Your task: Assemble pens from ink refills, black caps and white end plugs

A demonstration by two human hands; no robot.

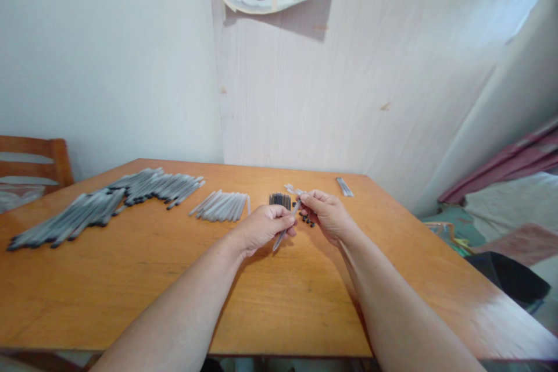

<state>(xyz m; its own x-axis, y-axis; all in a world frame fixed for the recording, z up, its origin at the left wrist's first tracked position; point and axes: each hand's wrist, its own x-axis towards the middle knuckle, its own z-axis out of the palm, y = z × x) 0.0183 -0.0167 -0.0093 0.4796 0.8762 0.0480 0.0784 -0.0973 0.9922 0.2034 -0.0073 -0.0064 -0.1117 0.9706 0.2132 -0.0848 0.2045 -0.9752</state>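
My left hand (270, 226) pinches a translucent pen barrel (281, 237), which slants with its lower end toward me. At the barrel's upper end, my right hand (325, 212) is closed with thumb and finger together; any small part between them is hidden. Behind my hands lies a row of thin dark refills (279, 201). Small black plugs (307, 220) are scattered beside and under my right hand. A few small clear pieces (293, 189) lie just beyond my fingers. To the left rests a batch of clear barrels (224, 206) without black ends.
A large heap of pens with black ends (148, 189) spreads over the left of the wooden table (165, 285). A small bundle of sticks (344, 186) lies at the back right. A wooden chair (32, 163) stands left; a black bin (508, 279) is right of the table.
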